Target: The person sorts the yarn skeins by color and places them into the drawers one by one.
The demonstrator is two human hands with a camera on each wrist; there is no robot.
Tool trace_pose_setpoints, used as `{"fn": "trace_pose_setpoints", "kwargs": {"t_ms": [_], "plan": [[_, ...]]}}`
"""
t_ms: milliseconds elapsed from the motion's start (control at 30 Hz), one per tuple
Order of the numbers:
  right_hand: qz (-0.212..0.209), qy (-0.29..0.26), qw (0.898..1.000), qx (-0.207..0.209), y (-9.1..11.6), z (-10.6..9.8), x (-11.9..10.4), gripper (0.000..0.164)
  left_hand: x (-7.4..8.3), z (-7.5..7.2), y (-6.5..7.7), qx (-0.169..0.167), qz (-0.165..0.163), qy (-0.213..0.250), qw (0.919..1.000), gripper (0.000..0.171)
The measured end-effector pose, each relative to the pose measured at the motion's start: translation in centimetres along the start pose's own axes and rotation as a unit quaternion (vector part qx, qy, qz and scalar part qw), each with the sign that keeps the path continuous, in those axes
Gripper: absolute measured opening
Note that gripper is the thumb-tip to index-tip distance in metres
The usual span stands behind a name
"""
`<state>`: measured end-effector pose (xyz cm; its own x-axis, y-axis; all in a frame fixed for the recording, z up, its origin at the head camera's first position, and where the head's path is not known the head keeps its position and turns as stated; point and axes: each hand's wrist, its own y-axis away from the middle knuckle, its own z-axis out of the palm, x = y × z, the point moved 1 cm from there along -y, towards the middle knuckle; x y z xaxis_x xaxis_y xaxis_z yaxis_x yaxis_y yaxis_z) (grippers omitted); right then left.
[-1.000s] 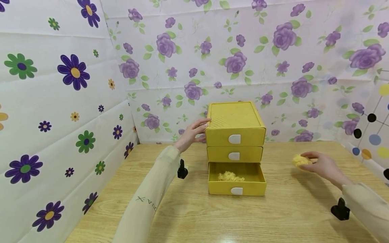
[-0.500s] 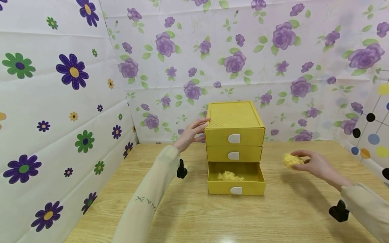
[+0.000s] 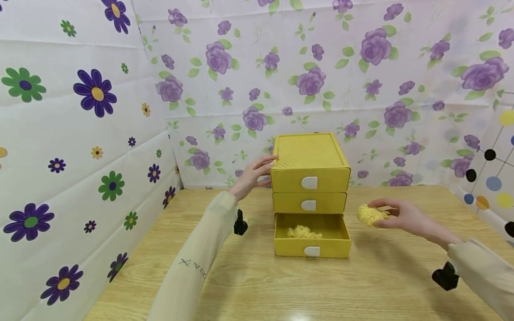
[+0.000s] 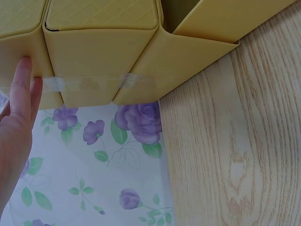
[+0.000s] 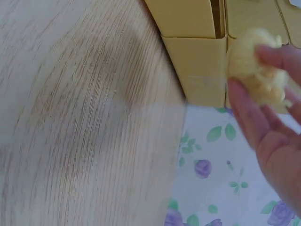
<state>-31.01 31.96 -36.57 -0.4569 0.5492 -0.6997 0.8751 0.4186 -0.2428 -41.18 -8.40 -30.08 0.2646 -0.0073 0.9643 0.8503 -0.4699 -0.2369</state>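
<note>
A yellow drawer box (image 3: 311,151) with three stacked drawers stands on the table, its bottom drawer (image 3: 341,247) pulled out. Inside that drawer lies a clump of yellow yarn (image 3: 303,232). With straight fingers, my left hand (image 3: 252,179) touches the upper left side of the box; the left wrist view shows its fingertips against the yellow side wall. To the right of the box, my right hand (image 3: 405,217) pinches a ball of yellow yarn (image 3: 368,215) between thumb and fingers, above the table. The right wrist view shows this yarn ball (image 5: 254,63) blurred, in front of the box.
A light wooden table (image 3: 249,285) carries the box. Behind it hangs a cloth with purple roses (image 3: 218,58), and a flower-print cloth (image 3: 72,147) closes off the left. Clear tape (image 4: 89,84) runs across the side of the box.
My right hand has moved left with the yarn ball, closer to the open drawer. The left hand stays on the box, and the drawers have not moved.
</note>
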Motion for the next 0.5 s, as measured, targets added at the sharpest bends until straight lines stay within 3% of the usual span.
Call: {"fn": "trace_pose_setpoints", "kwargs": {"t_ms": [267, 500], "plan": [[-0.038, -0.051, 0.996, -0.068, -0.3, 0.5, -1.1, 0.046, 0.0, 0.0, 0.0, -0.005, 0.002, -0.004, 1.0, 0.039], [-0.041, -0.023, 0.997, -0.067, -0.8, 1.2, -2.0, 0.046, 0.1, 0.0, 0.0, -0.004, 0.001, -0.005, 1.0, 0.038]]}}
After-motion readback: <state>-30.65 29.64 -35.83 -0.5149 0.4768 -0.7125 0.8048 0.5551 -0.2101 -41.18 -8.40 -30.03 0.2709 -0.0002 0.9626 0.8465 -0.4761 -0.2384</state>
